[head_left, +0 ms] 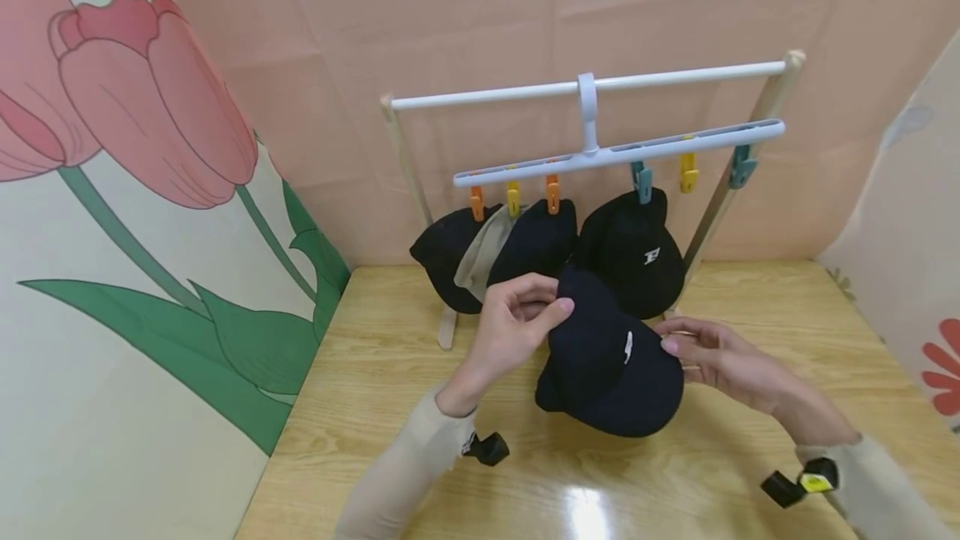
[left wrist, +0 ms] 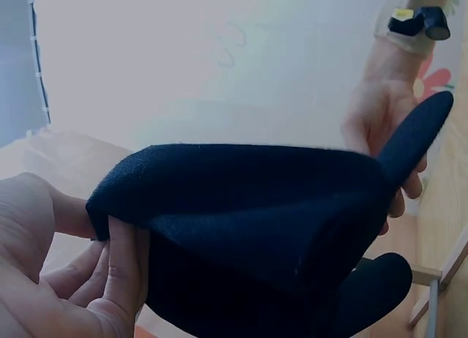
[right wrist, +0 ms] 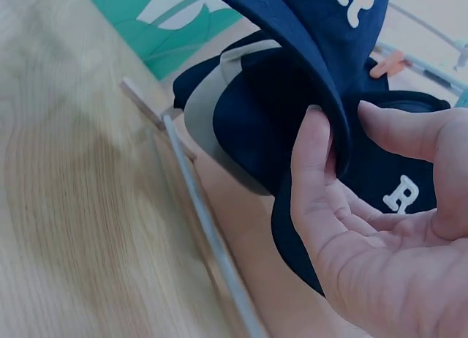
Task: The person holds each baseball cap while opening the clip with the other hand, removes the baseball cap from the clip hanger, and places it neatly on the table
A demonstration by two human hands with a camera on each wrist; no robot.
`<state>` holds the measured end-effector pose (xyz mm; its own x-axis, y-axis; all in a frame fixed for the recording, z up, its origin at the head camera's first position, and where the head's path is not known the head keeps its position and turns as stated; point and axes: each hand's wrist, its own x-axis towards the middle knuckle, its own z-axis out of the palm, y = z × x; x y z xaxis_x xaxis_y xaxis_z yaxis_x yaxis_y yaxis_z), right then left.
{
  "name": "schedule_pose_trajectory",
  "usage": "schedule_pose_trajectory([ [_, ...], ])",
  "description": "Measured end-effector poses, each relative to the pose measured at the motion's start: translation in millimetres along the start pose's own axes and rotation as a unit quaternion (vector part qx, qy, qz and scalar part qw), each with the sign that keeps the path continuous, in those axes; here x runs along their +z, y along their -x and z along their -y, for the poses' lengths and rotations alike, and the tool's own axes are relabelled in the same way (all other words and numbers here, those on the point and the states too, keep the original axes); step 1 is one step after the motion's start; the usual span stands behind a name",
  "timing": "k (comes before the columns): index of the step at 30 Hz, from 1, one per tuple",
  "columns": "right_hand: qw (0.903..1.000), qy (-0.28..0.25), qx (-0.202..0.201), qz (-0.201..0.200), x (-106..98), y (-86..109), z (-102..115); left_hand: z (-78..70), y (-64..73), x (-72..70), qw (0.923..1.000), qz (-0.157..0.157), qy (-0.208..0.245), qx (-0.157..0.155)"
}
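A navy baseball cap (head_left: 592,340) with a small white letter is held up in front of the hanging rack. My left hand (head_left: 517,327) pinches its edge on the side away from the brim, thumb on top in the head view. At the brim (right wrist: 322,82), my right hand (head_left: 731,361) has its thumb and fingers on either side of the edge. In the left wrist view the cap (left wrist: 256,213) appears side-on, partly covering the right hand (left wrist: 387,118). Right behind it hangs a black cap (head_left: 630,248) with a white letter, from a teal clip (head_left: 642,183).
A pale hanger bar (head_left: 525,167) hangs from the white rod (head_left: 495,96) of a wooden-legged stand. Orange and yellow clips (head_left: 513,198) hold dark caps (head_left: 442,248) and a beige cap (head_left: 480,257) at left. A yellow clip (head_left: 688,173) and teal clip (head_left: 742,167) hang bare at right.
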<state>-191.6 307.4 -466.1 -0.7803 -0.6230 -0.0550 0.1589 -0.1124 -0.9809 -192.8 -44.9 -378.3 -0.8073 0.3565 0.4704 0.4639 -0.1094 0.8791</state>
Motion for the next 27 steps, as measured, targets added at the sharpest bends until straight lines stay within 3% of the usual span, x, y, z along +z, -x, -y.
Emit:
schedule_pose_trajectory([
  [6,0.9992,-0.041,-0.004,0.005,6,4.6,-5,1.6,2.0,-3.6,0.9999,-0.015,0.007,0.004],
  [17,0.9974,-0.065,-0.027,0.016,11,8.8,-11,1.2,3.6,-7.9,0.9992,-0.032,0.019,0.017],
  [27,0.9998,-0.008,-0.008,0.014,16,12.8,-19,4.0,8.1,-8.7,0.9993,-0.029,0.019,0.013],
])
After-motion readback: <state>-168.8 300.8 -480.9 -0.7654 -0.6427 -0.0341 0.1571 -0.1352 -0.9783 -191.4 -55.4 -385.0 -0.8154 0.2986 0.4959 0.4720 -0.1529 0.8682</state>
